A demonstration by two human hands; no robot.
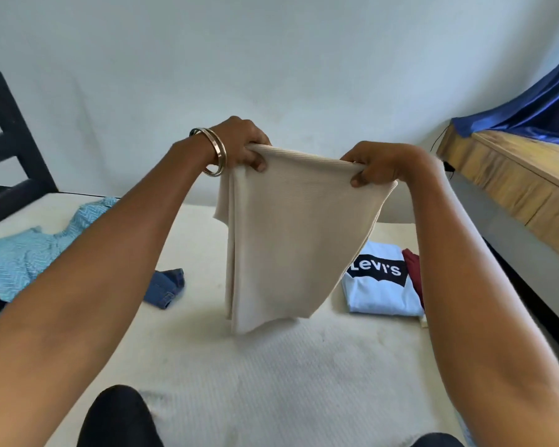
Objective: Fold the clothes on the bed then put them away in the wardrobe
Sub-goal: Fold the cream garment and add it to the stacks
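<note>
Now the beige ribbed knit garment (281, 240) hangs in the air above the middle of the cream mattress of the bed (271, 382), pinched at its top edge by both hands. The left hand (242, 146), with metal bangles (215, 153) on its wrist, grips the upper left corner with curled fingers and thumb; the right hand (375, 166) grips the upper right corner the same way. Between them the top edge runs roughly level, left to right, and the cloth drops straight down, already doubled lengthwise, its lower end hovering close over the bed, though I cannot tell whether it touches.

Judging from this, the next fold turns on that hanging long axis: lowering it flat onto the bed directly beneath. A folded pale blue T-shirt with a black logo (381, 282) lies to the right; unfolded teal patterned cloth (23, 259) and denim (165, 287) wait on the left.
</note>
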